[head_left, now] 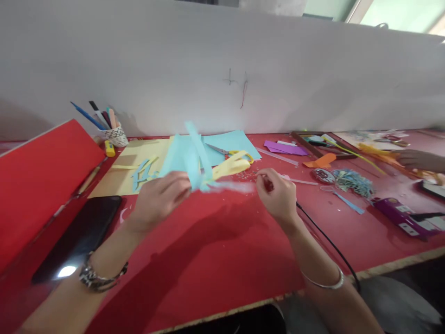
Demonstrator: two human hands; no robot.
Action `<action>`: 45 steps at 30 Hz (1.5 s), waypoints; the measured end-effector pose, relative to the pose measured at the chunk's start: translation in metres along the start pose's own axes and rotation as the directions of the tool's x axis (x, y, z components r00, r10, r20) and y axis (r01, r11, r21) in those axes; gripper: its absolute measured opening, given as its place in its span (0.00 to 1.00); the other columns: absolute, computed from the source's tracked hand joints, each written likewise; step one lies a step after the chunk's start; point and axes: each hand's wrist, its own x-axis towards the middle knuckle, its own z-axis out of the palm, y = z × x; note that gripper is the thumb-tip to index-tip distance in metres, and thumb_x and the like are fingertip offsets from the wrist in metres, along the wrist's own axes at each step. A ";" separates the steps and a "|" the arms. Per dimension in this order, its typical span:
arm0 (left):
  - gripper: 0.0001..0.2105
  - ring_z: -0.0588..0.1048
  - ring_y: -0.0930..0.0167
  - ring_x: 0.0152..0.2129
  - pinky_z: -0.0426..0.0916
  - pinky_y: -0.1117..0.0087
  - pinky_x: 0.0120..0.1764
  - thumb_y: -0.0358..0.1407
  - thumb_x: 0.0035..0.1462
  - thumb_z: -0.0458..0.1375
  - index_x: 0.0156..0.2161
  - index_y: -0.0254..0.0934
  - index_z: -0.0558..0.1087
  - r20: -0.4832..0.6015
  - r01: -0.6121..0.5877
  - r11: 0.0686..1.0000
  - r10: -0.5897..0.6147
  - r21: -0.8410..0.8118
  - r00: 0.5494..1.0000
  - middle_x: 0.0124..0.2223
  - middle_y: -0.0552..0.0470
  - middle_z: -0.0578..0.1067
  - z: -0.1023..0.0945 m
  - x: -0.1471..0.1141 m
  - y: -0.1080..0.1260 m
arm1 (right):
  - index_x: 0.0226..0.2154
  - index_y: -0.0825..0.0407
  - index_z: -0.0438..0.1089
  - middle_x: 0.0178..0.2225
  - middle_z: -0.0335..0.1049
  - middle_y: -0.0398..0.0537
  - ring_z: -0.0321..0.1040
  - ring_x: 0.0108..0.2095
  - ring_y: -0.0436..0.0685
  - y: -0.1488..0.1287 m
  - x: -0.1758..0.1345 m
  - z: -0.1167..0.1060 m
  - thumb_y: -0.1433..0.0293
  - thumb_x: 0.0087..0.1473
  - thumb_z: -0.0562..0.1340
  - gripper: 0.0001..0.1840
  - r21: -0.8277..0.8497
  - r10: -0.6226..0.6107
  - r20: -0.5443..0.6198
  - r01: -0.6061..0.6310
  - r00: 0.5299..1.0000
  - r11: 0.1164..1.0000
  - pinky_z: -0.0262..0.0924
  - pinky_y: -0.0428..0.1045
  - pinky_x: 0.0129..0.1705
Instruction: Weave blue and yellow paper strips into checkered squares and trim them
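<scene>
My left hand [160, 200] is closed in a pinch at the edge of a bunch of looped paper strips [199, 150], light blue and pale yellow, blurred by motion. The bunch hangs in the air above the red table. My right hand [279, 197] is curled closed to its right, fingertips together. A smeared pale strip reaches from the bunch towards these fingertips; whether they grip it cannot be made out. Behind the bunch, scissors [239, 154] with yellow handles lie on light blue paper sheets [227, 139].
Cut strips [142, 174] lie on yellow paper [100, 185]. At left are a black phone [81, 232], a red board [45, 171] and a pen cup [117, 136]. At right are a glue gun [399, 215] with a cable, a tassel bundle [352, 182] and another person's hand [419, 160].
</scene>
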 end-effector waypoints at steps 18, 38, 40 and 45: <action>0.12 0.71 0.70 0.33 0.66 0.72 0.33 0.38 0.57 0.46 0.41 0.36 0.68 0.520 0.264 0.933 -0.103 -0.245 0.848 0.39 0.48 0.70 0.033 -0.036 -0.005 | 0.20 0.50 0.67 0.16 0.65 0.45 0.56 0.16 0.50 0.017 0.009 -0.018 0.66 0.48 0.54 0.11 -0.372 0.130 0.216 -0.041 0.968 0.927 0.41 0.46 0.20; 0.16 0.69 0.70 0.27 0.62 0.69 0.30 0.40 0.58 0.38 0.26 0.38 0.62 0.522 0.505 0.821 -0.318 -0.265 0.792 0.28 0.51 0.68 0.051 -0.022 0.009 | 0.30 0.56 0.71 0.35 0.71 0.64 0.67 0.35 0.65 0.039 0.012 -0.019 0.69 0.50 0.54 0.11 -0.630 0.411 0.257 -0.171 0.875 0.758 0.55 0.52 0.28; 0.16 0.69 0.71 0.24 0.62 0.70 0.29 0.39 0.59 0.37 0.28 0.38 0.64 0.523 0.515 0.807 -0.318 -0.288 0.791 0.27 0.52 0.69 0.050 -0.024 0.008 | 0.31 0.54 0.70 0.34 0.71 0.59 0.67 0.34 0.62 0.016 0.003 -0.006 0.71 0.52 0.52 0.11 -0.381 0.174 0.256 -0.066 0.951 0.922 0.56 0.52 0.31; 0.14 0.70 0.69 0.31 0.64 0.68 0.34 0.40 0.58 0.39 0.30 0.38 0.64 0.495 0.516 0.790 -0.320 -0.331 0.808 0.32 0.50 0.71 0.052 -0.029 0.007 | 0.39 0.54 0.67 0.40 0.70 0.53 0.65 0.41 0.58 -0.028 -0.022 0.034 0.70 0.52 0.57 0.11 0.180 -0.306 0.632 0.249 0.712 0.952 0.53 0.52 0.43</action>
